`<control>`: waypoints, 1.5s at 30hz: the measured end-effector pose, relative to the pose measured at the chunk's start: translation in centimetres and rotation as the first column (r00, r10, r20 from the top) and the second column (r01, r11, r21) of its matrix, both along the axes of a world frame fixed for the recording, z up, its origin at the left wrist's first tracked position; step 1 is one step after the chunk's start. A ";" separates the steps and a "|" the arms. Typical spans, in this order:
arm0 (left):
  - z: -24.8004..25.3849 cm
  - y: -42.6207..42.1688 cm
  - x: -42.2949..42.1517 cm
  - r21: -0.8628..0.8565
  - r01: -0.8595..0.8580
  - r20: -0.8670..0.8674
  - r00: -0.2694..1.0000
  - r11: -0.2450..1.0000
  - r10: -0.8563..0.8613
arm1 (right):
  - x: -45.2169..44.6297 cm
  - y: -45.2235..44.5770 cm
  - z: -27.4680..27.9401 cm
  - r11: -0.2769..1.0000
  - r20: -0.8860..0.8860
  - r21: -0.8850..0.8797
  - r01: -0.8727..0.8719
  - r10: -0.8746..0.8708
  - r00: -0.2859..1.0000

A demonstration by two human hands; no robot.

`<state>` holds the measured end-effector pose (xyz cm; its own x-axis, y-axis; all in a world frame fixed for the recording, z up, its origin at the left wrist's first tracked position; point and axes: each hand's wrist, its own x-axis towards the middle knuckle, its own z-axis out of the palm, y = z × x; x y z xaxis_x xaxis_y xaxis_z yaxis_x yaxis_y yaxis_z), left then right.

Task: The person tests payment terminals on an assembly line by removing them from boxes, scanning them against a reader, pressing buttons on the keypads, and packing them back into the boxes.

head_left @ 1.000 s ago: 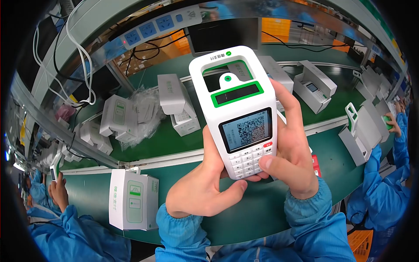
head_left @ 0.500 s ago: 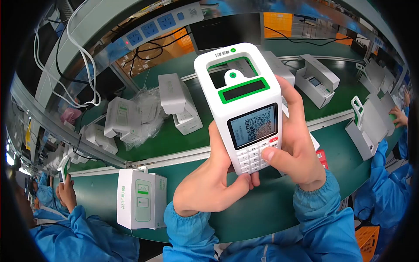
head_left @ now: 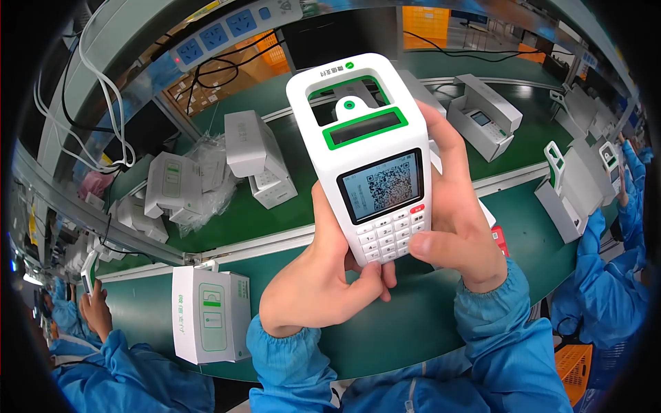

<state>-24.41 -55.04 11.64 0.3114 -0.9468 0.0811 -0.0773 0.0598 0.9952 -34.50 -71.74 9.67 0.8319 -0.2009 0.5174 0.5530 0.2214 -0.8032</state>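
Observation:
A white payment terminal (head_left: 330, 172) with green trim is held up in front of me, its screen (head_left: 382, 187) lit with a QR code. My left hand (head_left: 313, 279) is closed around its left side and lower end, thumb near the bottom keys. On the other side, my right hand (head_left: 454, 220) grips the terminal from the right. Its thumb lies at the right edge of the keypad (head_left: 391, 234); whether it presses a key I cannot tell. Part of a white thing and a red card-like piece (head_left: 499, 239) show behind my right hand.
A white printed box (head_left: 210, 313) stands on the green bench to the left. Several boxes, one open box holding a terminal (head_left: 482, 120), and plastic wrap lie on the conveyor behind. Co-workers in blue sleeves handle terminals at left (head_left: 96, 310) and right. A power strip (head_left: 227, 31) hangs above.
My view has shifted slightly, and the terminal sits a little further left and up in it. My right thumb has moved from the upper keys down to the keypad's lower right edge.

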 end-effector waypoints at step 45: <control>1.7 -3.7 -1.4 -0.032 0.033 0.015 0.999 0.999 -0.033 | -1.8 -3.7 2.5 0.996 -0.060 0.050 0.078 -0.075 0.995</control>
